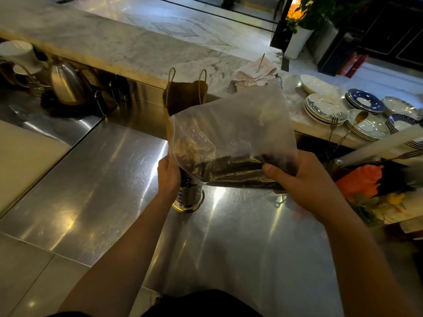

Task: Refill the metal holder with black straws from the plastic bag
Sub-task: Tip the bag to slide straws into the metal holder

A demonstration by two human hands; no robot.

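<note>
Plastic bag (231,133) held above steel counter (103,191), black straws (235,172) bunched along its lower edge. Left hand (169,172) grips the bag's left edge; right hand (295,172) clutches the straw end. Metal holder (188,197) stands under the bag's left corner, paper bag (183,97) farther back.

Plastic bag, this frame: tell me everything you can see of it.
The translucent, cloudy plastic bag is held in the air above the steel counter, wrinkled and mostly empty in its upper part. Black straws lie bunched along its lower edge. The left hand grips its lower left corner, the right hand its lower right, thumb on the front. Its lower left corner sits just over the perforated metal holder. Where its opening is I cannot tell.
</note>
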